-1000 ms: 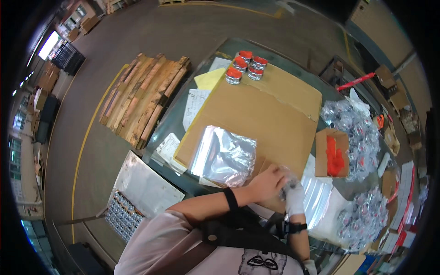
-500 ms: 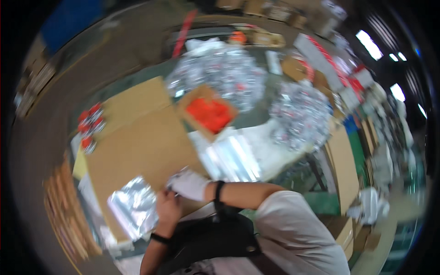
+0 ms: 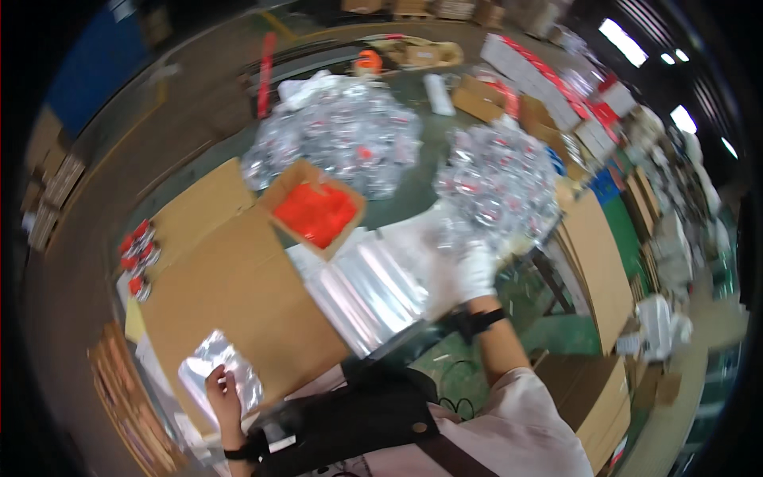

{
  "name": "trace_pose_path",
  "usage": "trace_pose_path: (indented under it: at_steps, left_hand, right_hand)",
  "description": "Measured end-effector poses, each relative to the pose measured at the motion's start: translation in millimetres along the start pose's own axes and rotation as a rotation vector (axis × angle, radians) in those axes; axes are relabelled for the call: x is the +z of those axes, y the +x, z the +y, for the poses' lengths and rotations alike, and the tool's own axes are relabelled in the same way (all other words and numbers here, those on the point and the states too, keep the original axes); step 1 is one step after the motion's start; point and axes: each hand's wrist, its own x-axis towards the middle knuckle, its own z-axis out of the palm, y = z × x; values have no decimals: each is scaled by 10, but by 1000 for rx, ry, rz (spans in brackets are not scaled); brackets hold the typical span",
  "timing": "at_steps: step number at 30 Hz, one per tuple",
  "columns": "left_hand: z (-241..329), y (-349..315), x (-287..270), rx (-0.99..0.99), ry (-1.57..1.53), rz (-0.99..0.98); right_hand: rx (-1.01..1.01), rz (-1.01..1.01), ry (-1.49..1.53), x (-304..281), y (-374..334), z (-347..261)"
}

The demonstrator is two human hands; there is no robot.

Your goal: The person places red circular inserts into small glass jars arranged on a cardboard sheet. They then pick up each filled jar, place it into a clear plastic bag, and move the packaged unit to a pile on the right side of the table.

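My bare left hand (image 3: 225,393) is over a small stack of shiny clear plastic bags (image 3: 246,380) at the near left of the cardboard sheet (image 3: 230,278). Its fingers are bent but apart, and nothing shows between them. My right hand (image 3: 475,272), in a white glove, reaches to the near edge of a heap of clear plastic-wrapped pieces (image 3: 501,183) at the right. Its fingertips blur into the plastic, so their grip is hidden. Between the hands lies a larger stack of shiny flat plastic bags (image 3: 367,290).
An open cardboard box (image 3: 348,230) with red-orange pieces stands mid-table. Behind it spreads a bigger heap of clear-wrapped pieces (image 3: 334,131). Several red-and-silver pieces (image 3: 139,253) sit at the sheet's left edge. Cardboard panels (image 3: 592,270) stand to the right.
My hands were close together at the sheet's near edge. My right hand has swung right to the clear-wrapped heap; my left has moved left over the small bag stack. The view has shifted.
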Motion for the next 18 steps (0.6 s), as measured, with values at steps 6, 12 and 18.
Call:
trace_pose_path:
  at_steps: [6, 12, 18]
  left_hand:
    - [-167, 85, 128, -54, 147, 260]
    - [-409, -25, 89, -122, 126, 169]
    - [41, -146, -415, -15, -264, 213]
  right_hand:
    - [133, -158, 69, 41, 514, 551]
    - [-500, -278, 790, 469, -27, -1549]
    - [-626, -1114, 914, 394, -1631, -3860]
